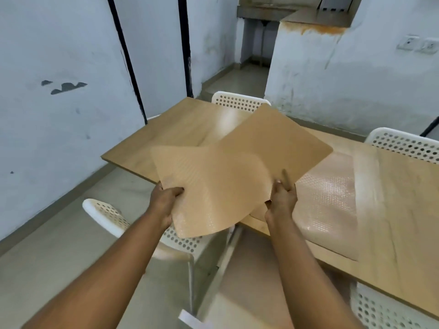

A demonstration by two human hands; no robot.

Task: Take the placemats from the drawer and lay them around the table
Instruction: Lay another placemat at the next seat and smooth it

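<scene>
Wooden table (171, 129); both hands (166, 198) (282, 200) separating tan placemats (237, 169)

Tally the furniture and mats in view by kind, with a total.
Tables: 1
White chairs: 4
Tan mats in the hands: 2
Clear mats on the table: 1
Total: 8

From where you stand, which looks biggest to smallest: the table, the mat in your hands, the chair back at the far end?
1. Table, by far the largest.
2. Held mat, though nearness to the camera inflates it.
3. Far chair back, smallest, partly hidden and farthest away.
</scene>
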